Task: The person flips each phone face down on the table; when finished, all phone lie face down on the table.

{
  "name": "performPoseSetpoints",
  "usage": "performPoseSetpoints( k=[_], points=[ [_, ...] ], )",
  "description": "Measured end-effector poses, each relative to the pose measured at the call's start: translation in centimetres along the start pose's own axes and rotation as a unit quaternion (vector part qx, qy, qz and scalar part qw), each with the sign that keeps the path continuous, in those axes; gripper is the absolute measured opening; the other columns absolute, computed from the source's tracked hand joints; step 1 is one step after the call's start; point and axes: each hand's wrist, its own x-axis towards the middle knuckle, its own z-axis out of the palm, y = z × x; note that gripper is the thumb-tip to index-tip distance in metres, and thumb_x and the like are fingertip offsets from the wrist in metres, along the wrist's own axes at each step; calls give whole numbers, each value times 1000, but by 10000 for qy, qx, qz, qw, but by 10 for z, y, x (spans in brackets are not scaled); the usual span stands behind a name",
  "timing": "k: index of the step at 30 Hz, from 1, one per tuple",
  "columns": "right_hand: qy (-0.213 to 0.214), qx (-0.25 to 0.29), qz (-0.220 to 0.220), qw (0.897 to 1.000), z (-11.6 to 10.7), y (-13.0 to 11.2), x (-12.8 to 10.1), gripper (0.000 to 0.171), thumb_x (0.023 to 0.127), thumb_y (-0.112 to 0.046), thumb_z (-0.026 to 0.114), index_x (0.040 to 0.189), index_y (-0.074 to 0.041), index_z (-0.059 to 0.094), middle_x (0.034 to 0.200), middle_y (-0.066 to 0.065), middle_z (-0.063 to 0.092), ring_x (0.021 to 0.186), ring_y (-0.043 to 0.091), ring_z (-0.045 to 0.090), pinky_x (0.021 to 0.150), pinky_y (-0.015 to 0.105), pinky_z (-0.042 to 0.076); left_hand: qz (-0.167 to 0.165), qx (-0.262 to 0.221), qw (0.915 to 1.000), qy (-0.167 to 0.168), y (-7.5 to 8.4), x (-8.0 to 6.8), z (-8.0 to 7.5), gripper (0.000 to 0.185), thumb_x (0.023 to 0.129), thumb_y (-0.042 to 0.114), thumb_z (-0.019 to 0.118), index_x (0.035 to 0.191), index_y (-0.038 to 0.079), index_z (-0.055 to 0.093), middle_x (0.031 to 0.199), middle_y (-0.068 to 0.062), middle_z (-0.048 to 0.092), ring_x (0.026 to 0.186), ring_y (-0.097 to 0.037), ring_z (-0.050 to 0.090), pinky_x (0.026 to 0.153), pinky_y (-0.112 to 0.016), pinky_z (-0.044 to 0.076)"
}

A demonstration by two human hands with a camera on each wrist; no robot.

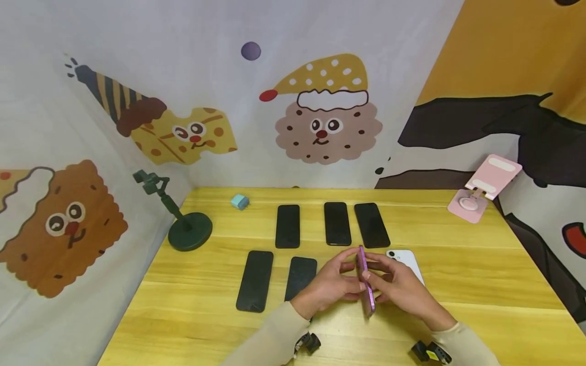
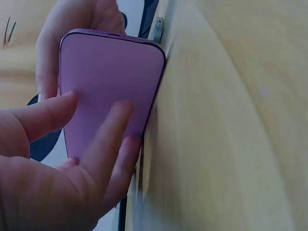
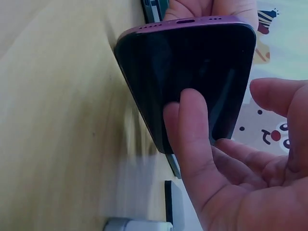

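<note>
Head view: supporting a purple smartphone [image 1: 370,296] on its long edge between left grip [image 1: 333,283] and right grip [image 1: 403,287], with fingers spread along both faces. Set above a wooden surface [image 1: 476,274], with a white smartphone [image 1: 411,261] beside the right grip, two dark smartphones [image 1: 255,281] [image 1: 302,274] leftward, and three black smartphones [image 1: 287,226] [image 1: 337,223] [image 1: 372,225] in a row beyond. Flanked by a light-blue charger plug [image 1: 240,202], a green round-based stand [image 1: 189,231] and a pink folding stand [image 1: 493,178].

Left wrist view: laying loosely extended fingers of the left grip against the plain purple back [image 2: 96,67].

Right wrist view: fanning relaxed fingers of the right grip before the dark screen [image 3: 159,72], under a purple end with a charging port [image 3: 185,20]. Close to the surface along the lower edge; cannot tell whether touching.
</note>
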Motion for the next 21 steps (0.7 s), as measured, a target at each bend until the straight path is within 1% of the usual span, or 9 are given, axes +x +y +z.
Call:
performPoseSetpoints(
  k=[2,5,8,12,15,21],
  points=[
    [23,-25,97,9999,-2,-1,-1,68,104,-33,70,160,-8,42,144,36,58,89,28,78,64,42,66,9,179,9998,37,-1,0,2,84,89,-10,77,152,42,54,151,-17,49,111,-23,71,86,-52,64],
    [-3,15,236,9997,-5,-1,-2,74,103,-32,72,164,-11,35,141,41,57,84,30,78,64,43,66,57,474,9988,105,-1,0,5,87,88,-8,78,152,46,54,151,-15,51,110,-22,69,82,-49,65],
    [-44,126,314,9994,-7,-1,-2,78,103,-28,72,167,-15,29,139,42,58,84,32,78,65,45,66,130,637,9979,67,-1,1,7,89,89,-6,79,154,47,51,151,-13,51,109,-21,69,80,-46,64],
    [0,178,311,9994,-10,0,-2,77,103,-13,68,168,-14,26,134,41,61,82,34,79,64,46,66,108,676,9977,18,-1,1,8,87,90,-5,79,154,46,52,150,-10,52,108,-19,69,79,-44,64],
    [54,160,293,9994,-12,2,-2,77,103,-5,63,168,-13,24,131,40,64,80,35,79,62,45,66,73,750,9971,109,-1,1,7,83,89,-4,79,151,46,54,147,-8,53,106,-20,68,78,-42,64],
    [-28,340,286,9990,-16,4,-3,77,104,-3,59,169,-13,20,129,37,67,83,37,78,62,48,65,33,831,9960,322,1,1,5,77,89,-2,81,148,43,59,145,-8,54,105,-20,68,74,-42,63]
  ],
)
